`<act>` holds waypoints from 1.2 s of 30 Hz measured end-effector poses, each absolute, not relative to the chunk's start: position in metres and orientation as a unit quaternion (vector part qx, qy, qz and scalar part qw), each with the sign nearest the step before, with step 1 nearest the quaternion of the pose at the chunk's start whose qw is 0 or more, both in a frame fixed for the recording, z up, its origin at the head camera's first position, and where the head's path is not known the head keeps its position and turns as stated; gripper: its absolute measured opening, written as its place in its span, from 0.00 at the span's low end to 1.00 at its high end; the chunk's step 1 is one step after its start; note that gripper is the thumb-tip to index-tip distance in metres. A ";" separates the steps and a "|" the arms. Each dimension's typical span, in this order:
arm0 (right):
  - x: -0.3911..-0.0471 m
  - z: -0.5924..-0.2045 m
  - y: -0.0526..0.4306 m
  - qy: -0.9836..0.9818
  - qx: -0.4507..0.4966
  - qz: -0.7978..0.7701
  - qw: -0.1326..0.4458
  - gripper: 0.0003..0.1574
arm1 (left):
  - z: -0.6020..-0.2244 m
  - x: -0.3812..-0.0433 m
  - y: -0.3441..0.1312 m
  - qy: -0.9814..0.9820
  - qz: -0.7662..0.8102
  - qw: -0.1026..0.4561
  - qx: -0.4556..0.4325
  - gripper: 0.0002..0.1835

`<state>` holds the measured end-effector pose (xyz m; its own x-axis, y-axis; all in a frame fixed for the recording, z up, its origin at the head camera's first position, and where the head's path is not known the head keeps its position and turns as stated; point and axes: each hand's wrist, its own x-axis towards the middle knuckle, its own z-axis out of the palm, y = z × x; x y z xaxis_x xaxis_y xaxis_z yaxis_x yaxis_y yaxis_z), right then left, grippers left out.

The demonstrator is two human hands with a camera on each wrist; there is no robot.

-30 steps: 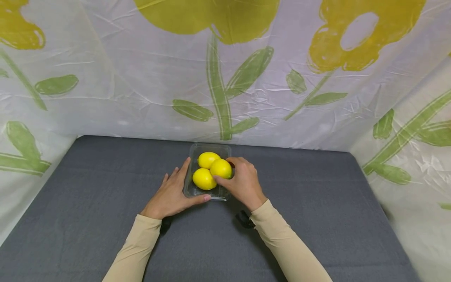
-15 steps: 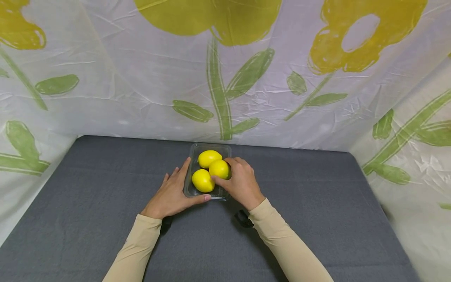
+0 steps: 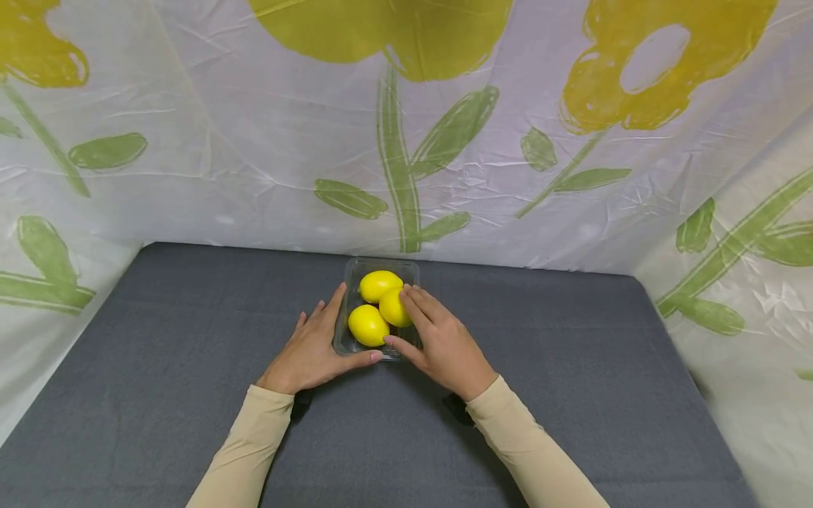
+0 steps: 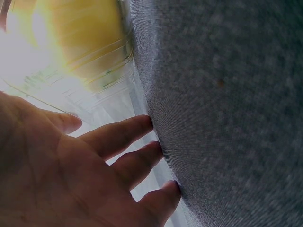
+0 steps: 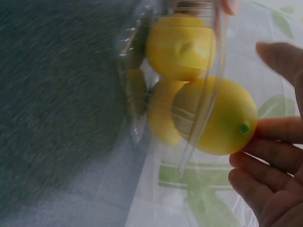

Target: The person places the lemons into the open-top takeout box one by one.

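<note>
Three yellow lemons lie in a clear plastic tray (image 3: 384,261) in the head view: a back lemon (image 3: 380,286), a front lemon (image 3: 368,326) and a right lemon (image 3: 393,307). My left hand (image 3: 309,358) steadies the tray, its fingers spread along the left side and its thumb at the front edge. My right hand (image 3: 447,343) touches the right lemon with extended fingertips, thumb held apart. In the right wrist view, that lemon (image 5: 232,120) shows a green spot and rises above the tray's rim. The left wrist view shows the left fingertips (image 4: 142,124) by the cloth.
A dark grey cloth (image 3: 190,339) covers the table. Behind it and at the sides hangs a pale sheet (image 3: 254,127) printed with yellow flowers and green leaves. The tray stands near the table's back edge.
My right hand has loosened its grip on the right lemon, its thumb coming away and fingers straightening. The front lemon shifted slightly toward me earlier. My left hand stays at the tray.
</note>
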<state>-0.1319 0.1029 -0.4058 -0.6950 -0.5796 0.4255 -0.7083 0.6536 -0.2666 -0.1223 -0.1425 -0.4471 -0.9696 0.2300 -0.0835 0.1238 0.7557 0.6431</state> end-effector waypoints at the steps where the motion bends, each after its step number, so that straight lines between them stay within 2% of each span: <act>1: -0.131 -0.407 0.104 -0.896 0.366 0.199 0.150 0.47 | -0.447 -0.122 -0.142 0.934 0.335 0.078 0.095 0.70; 10: -0.127 -0.419 0.104 -0.898 0.388 0.183 0.098 0.53 | -0.446 -0.123 -0.142 0.937 0.328 0.080 0.092 0.71; 15: -0.127 -0.427 0.103 -0.898 0.392 0.178 0.087 0.56 | -0.447 -0.123 -0.141 0.937 0.327 0.076 0.097 0.70; 23: -0.125 -0.430 0.101 -0.901 0.381 0.186 0.091 0.57 | -0.447 -0.123 -0.141 0.939 0.322 0.069 0.100 0.70; 31: -0.124 -0.424 0.115 -0.906 0.343 0.226 0.104 0.54 | -0.448 -0.121 -0.142 0.937 0.327 0.075 0.094 0.70; 36: -0.131 -0.422 0.141 -0.913 0.300 0.242 0.133 0.51 | -0.444 -0.121 -0.150 0.939 0.323 0.053 0.101 0.64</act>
